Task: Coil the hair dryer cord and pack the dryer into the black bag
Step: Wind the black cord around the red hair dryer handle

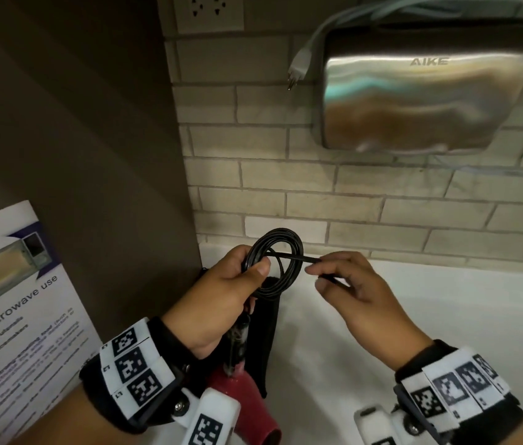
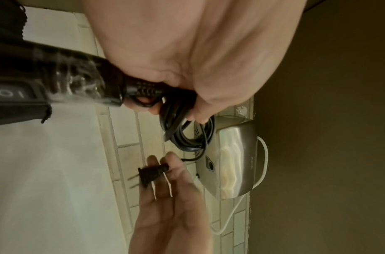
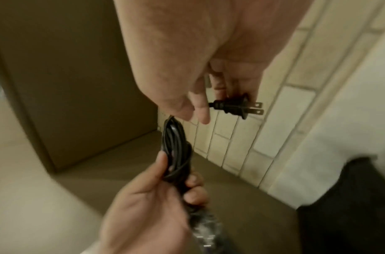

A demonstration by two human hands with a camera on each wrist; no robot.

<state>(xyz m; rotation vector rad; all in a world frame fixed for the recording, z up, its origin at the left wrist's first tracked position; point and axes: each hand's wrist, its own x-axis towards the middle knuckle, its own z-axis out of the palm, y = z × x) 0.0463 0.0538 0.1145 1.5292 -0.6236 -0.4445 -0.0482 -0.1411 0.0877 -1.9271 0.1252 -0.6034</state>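
My left hand (image 1: 237, 284) grips a round coil of black cord (image 1: 281, 261) together with the top of the dryer's black handle (image 2: 78, 80). The red hair dryer (image 1: 247, 403) hangs below that hand, its barrel pointing down. My right hand (image 1: 343, 284) pinches the cord's free end (image 1: 298, 257), which crosses the coil, and the two-prong plug (image 3: 234, 107) sits between its fingers. The black bag (image 1: 266, 335) lies on the white counter (image 1: 414, 316) under the dryer, mostly hidden by it. In the left wrist view the coil (image 2: 187, 130) hangs from my fingers.
A steel hand dryer (image 1: 420, 91) with a grey cord and loose plug (image 1: 298, 69) is mounted on the brick wall. A wall socket (image 1: 208, 11) sits at the top. A brown panel (image 1: 77, 123) and a microwave-use poster (image 1: 13, 316) stand on the left.
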